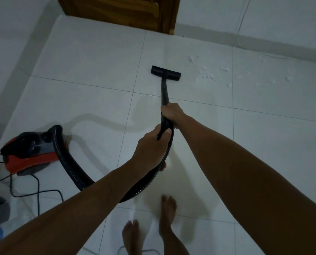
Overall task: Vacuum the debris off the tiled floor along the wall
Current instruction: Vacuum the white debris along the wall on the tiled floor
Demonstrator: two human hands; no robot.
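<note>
Tiles, large, white and glossy, make up the floor [83, 57] I stand on barefoot, with a white wall [282, 21] running along its far right edge and a brown wooden door [116, 10] at the top. To my left sits the red and black vacuum cleaner [30, 150]; I can read no brand or writing on it. Its black ribbed hose [74, 173] curves from the body under my left forearm and up to my hands, and a thin black power cord [37, 188] loops on the floor beside it. My right hand [171, 112] grips the black wand [164, 91] further along, and my left hand [149, 146] is wrapped around the hose end just behind it. The floor nozzle [166, 73] rests flat on the tile. Small white debris [207, 77] lies scattered just right of the nozzle, spreading along the floor near the wall.
</note>
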